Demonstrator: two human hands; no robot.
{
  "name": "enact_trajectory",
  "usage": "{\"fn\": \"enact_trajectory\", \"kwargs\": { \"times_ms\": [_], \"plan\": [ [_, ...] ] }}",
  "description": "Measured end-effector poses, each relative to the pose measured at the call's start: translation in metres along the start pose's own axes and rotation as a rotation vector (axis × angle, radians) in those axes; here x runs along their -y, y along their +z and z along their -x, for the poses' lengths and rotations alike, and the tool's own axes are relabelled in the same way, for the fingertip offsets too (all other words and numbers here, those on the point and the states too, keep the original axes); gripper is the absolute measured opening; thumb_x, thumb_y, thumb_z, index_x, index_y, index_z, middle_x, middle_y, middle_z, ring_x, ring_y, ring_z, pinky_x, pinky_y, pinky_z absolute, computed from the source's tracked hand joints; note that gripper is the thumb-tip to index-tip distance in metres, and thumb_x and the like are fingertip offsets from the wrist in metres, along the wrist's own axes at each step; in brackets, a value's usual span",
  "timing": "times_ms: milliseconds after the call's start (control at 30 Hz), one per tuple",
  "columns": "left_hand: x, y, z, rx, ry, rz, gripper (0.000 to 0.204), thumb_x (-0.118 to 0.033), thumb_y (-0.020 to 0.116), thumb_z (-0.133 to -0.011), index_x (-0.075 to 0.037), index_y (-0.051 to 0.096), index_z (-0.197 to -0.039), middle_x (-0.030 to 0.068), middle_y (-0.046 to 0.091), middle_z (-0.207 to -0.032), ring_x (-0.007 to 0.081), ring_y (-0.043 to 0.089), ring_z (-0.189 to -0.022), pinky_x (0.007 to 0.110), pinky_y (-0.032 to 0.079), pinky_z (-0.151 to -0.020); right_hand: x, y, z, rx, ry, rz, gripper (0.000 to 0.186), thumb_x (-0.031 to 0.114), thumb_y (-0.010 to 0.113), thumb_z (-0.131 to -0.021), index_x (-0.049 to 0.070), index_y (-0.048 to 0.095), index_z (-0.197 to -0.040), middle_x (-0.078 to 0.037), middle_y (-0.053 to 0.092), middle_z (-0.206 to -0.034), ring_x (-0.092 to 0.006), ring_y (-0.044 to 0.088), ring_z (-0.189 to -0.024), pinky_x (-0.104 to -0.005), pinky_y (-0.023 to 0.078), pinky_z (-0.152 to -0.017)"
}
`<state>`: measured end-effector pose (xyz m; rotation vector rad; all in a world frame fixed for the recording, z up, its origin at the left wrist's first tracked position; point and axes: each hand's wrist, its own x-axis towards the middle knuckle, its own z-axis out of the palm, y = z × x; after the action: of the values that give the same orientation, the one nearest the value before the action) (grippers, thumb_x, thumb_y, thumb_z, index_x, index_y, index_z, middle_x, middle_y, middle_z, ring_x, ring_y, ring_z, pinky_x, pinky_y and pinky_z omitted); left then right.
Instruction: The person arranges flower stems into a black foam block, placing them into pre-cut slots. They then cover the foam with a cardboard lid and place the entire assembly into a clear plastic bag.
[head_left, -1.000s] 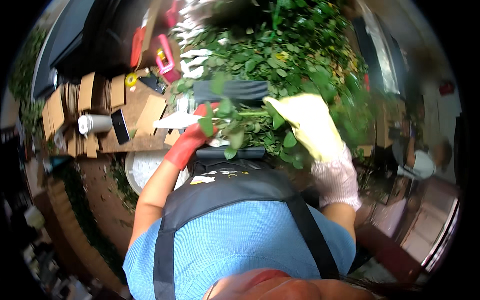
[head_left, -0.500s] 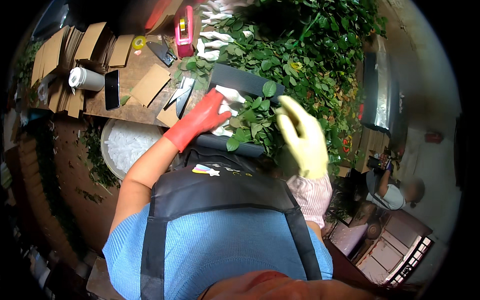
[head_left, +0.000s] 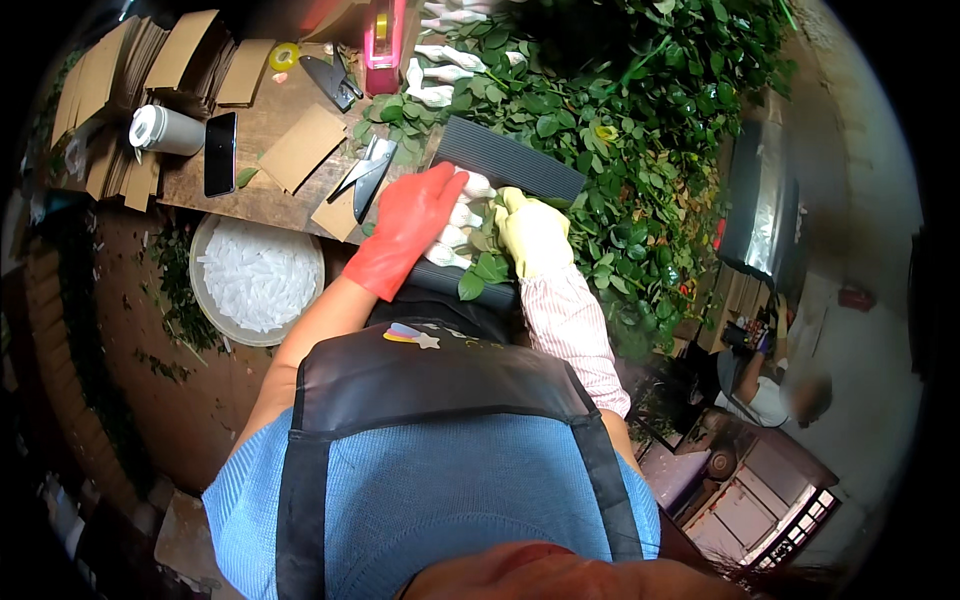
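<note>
Left: basin of white pieces is set just beside the table. Scissors are laid on the table, untouched. Left hand, red glove: fingers part-bent, tips laid at the top bud; whether it is gripped can't be told. White-wrapped buds are lined up in a row between the sides of the dark ribbed holder, leaves to their right. Right hand, yellow glove: fingers curled just right of the top bud; anything held is hidden. Step, as judged: top bud being set in line. Next move likely calls for heads to be kept flush, stem straightened.
</note>
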<state>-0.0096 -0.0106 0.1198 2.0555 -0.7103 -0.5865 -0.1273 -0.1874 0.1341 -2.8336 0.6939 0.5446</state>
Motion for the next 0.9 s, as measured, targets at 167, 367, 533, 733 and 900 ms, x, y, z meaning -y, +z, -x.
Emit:
{"fn": "enact_trajectory", "kwargs": {
  "times_ms": [167,367,533,733,900],
  "plan": [
    [0.002,-0.056,0.011,-0.421,-0.062,0.421,0.018,-0.02,0.069,-0.104,-0.003,0.069,-0.099,0.0035,0.069,-0.08,0.015,0.065,-0.074,0.034,0.05,-0.065,0.002,-0.009,-0.007,-0.001,-0.018,-0.005,0.033,0.043,0.059,-0.106,0.018,0.066,-0.127,-0.014,0.081,-0.1,-0.0344,0.079,-0.096,-0.052,0.059,-0.086],
    [0.035,-0.018,0.001,0.103,-0.396,0.517,0.05,-0.039,0.082,-0.094,0.001,0.07,-0.122,0.0171,0.074,-0.115,0.0213,0.068,-0.108,0.034,0.051,-0.099,0.008,-0.019,-0.004,0.108,0.026,0.039,0.034,0.044,0.061,-0.105,0.017,0.065,-0.127,-0.014,0.08,-0.102,-0.0342,0.079,-0.096,-0.0509,0.059,-0.086],
    [0.054,0.028,0.01,-0.077,-0.289,0.518,0.035,-0.035,0.077,-0.099,-0.002,0.075,-0.112,0.0067,0.074,-0.098,0.0144,0.065,-0.089,0.031,0.052,-0.08,0.011,-0.005,-0.003,0.034,0.042,0.07,0.031,0.038,0.066,-0.102,0.016,0.066,-0.124,-0.016,0.08,-0.101,-0.0352,0.078,-0.094,-0.0505,0.059,-0.084],
    [0.044,-0.03,0.016,-0.544,-0.303,0.817,0.018,-0.024,0.072,-0.105,-0.007,0.073,-0.1,-0.0028,0.07,-0.09,0.0116,0.057,-0.074,0.032,0.046,-0.065,0.006,-0.017,-0.001,0.021,0.0,0.015,0.031,0.04,0.065,-0.104,0.014,0.066,-0.121,-0.017,0.08,-0.098,-0.0372,0.078,-0.091,-0.0512,0.059,-0.084],
    [0.036,-0.058,0.022,0.082,-0.392,0.179,0.031,-0.034,0.081,-0.093,-0.011,0.066,-0.107,0.0069,0.069,-0.087,0.0182,0.066,-0.084,0.036,0.054,-0.079,0.003,-0.039,0.007,0.283,-0.044,-0.208,0.06,0.048,0.07,-0.1,0.011,0.058,-0.145,-0.02,0.078,-0.113,-0.0386,0.076,-0.107,-0.0492,0.058,-0.094]
  ]
}}
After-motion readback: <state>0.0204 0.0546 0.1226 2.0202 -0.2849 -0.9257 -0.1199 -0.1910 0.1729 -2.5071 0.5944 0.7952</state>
